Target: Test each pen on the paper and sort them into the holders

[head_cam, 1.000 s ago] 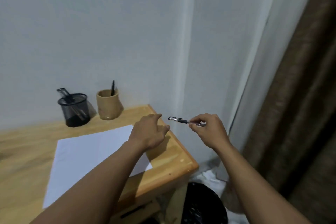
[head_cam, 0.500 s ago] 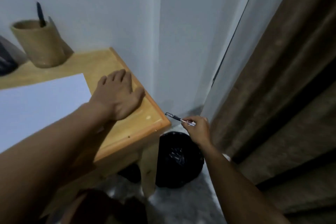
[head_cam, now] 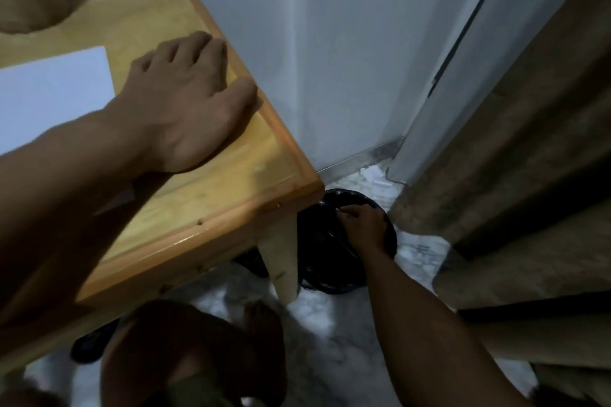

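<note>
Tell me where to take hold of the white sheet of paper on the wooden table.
The white sheet of paper lies flat on the wooden table, so only an edge can be pinched. Probably take its far right corner, coming from the right: it is uncovered, while the left forearm crosses the near part.

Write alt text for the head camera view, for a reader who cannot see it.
A person's right hand reaches down over a black bin on the floor beside the wooden table; whether it holds anything is unclear. The left hand rests on the table's corner, next to a white sheet of paper.
</note>
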Demonstrator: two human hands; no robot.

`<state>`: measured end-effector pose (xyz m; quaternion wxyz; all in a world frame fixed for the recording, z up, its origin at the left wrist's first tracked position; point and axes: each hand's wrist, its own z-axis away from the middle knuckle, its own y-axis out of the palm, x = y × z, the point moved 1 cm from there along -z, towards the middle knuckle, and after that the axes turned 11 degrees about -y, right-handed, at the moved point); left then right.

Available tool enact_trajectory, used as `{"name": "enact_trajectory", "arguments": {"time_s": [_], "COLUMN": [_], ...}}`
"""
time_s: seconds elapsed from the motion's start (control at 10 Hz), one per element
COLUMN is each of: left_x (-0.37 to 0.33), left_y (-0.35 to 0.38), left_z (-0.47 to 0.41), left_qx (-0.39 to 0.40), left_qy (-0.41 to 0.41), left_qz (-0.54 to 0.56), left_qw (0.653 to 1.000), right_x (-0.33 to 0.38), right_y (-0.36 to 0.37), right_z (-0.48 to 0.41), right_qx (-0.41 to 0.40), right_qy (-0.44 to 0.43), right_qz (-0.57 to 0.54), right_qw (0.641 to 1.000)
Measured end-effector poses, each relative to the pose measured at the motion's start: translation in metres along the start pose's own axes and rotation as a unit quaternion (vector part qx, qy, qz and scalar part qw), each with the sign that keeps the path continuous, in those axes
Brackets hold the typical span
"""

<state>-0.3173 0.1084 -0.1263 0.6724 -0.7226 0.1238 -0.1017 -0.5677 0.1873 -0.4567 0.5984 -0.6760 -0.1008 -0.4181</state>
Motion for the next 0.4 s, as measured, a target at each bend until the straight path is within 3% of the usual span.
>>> {"name": "enact_trajectory", "arguments": {"time_s": [0.2,0.4], "left_x": [0.003,-0.006], "left_y": [0.002,-0.007], "left_z": [-0.004,0.009], "left_qx": [0.012,0.013], "left_qy": [0.015,-0.019], "left_qz": [-0.012,0.038], "left_qw": [1.000,0.999], "right_x": [-0.012,-0.001], "right_y": [0.015,-0.002], "right_z": [-0.013,-0.006], "right_qx": [-0.006,-0.035], "right_qy": [0.030,-0.055], "right_qz": [-0.026,-0.049], "right_qw": [0.999,0.997]}}
